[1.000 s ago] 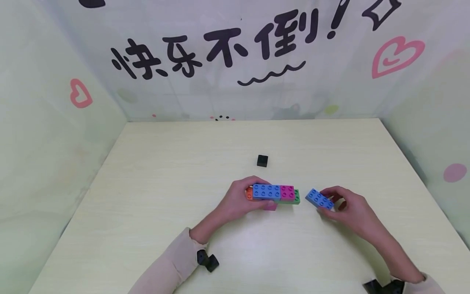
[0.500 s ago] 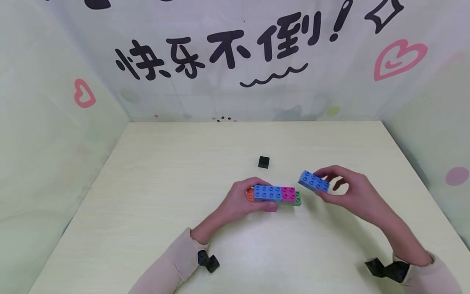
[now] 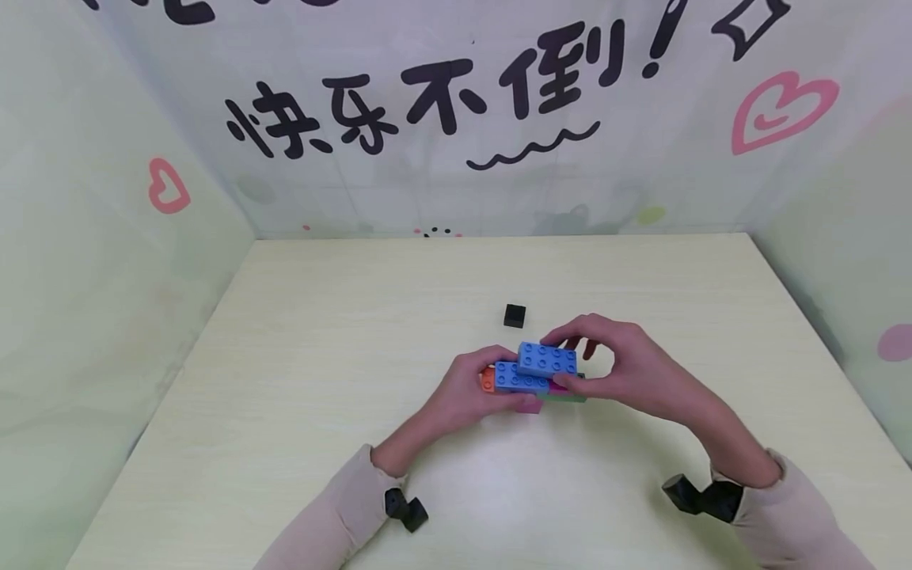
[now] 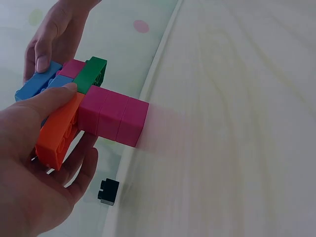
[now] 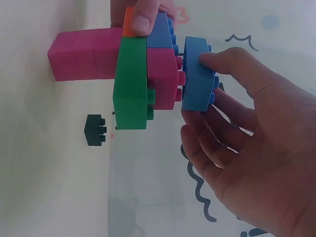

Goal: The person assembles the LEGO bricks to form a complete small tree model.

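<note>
My left hand (image 3: 456, 392) grips a built-up brick structure with thumb and fingers on opposite sides. Its stem is a column of pink bricks (image 4: 113, 116), standing on the table. Above the column lie an orange brick (image 4: 59, 131) and a green brick (image 5: 131, 84), topped by a blue brick (image 3: 516, 378) and a pink brick (image 5: 163, 79). Between thumb and fingers, my right hand (image 3: 627, 360) pinches a second blue brick (image 3: 547, 359), slightly askew over that top layer. Whether its underside touches the studs I cannot tell.
A small black brick (image 3: 514, 316) lies on the pale table (image 3: 342, 317), behind the structure. Printed cloth walls (image 3: 399, 190) enclose the table at the back and both sides. A black device (image 3: 701, 499) is strapped at the right sleeve, another at the left.
My right hand has lifted the blue brick and carried it left, from beside the structure to over its top layer. The left hand keeps its grip in nearly the same place.
</note>
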The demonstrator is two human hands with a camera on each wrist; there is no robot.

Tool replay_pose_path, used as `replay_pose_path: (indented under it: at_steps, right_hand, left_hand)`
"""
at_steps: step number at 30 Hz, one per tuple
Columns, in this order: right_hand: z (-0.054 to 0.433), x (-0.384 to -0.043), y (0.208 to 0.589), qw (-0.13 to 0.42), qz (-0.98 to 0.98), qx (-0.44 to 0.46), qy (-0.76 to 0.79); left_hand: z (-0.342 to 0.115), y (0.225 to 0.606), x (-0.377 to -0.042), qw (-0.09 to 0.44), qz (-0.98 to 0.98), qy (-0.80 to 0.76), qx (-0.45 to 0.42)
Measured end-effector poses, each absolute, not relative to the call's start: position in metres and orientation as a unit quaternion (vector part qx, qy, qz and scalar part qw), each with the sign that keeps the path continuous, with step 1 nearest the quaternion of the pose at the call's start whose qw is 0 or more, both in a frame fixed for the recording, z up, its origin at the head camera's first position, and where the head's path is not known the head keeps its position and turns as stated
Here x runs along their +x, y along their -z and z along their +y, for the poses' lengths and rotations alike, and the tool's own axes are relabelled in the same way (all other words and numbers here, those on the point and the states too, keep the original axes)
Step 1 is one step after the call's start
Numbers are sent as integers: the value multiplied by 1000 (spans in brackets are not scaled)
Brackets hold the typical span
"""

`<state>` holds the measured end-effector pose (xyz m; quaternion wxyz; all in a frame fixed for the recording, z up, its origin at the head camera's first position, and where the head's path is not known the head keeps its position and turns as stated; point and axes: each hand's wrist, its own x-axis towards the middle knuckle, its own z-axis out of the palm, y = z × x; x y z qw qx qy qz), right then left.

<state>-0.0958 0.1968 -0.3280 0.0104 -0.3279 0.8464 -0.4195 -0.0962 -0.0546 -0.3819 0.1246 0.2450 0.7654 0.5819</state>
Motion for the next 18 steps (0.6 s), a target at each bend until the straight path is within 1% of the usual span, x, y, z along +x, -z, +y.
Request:
replay_pose_path:
  at_steps: [2, 6, 12, 18]
  right_hand:
    - [194, -96, 329, 12, 842, -334, 423]
    - [192, -96, 331, 21, 837, -337, 430]
    - [190, -97, 332, 23, 837, -340, 428]
    - [190, -95, 332, 36, 840, -332, 428]
  left_hand:
    - [-55, 374, -94, 123, 766, -581, 248]
    - [-55, 371, -93, 122, 763, -583, 251]
    - [-56, 372, -94, 124, 761, -586, 250]
    - [-56, 374, -95, 124, 760, -587, 249]
